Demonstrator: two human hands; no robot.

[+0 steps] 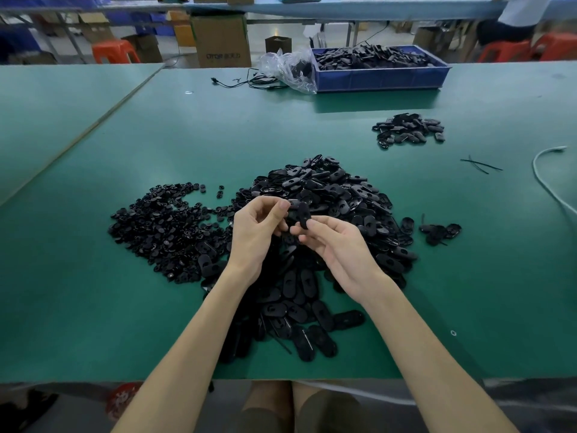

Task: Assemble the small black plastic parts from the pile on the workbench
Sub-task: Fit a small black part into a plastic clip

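Two bare hands work above a green-surfaced bench [156, 135], over the near part of the main pile [337, 195] of flat black oval pieces, which spreads from the bench centre to its front edge. The right hand [337, 245] pinches one oval part [303, 215] by its lower end between thumb and fingertips, holding it upright just above the pile. The left hand [259, 226] has its fingers curled, thumb tip just beside the top of that part; whether it grips anything cannot be told. A second spread of smaller round pieces [162, 226] lies left of the main pile, touching it. A few loose pieces [440, 232] sit just right of the pile, and a separate heap [409, 129] lies farther back on the right. At the far edge stands a blue bin [374, 78] filled with black parts, a crumpled clear bag [287, 70] against its left wall, and a black cable [259, 81] beside the bag. A white cable [543, 179] curves along the right side. A seam divides the bench from an adjoining surface at left. Beyond, on the floor, stand a cardboard box [221, 42] and a red stool [115, 51].
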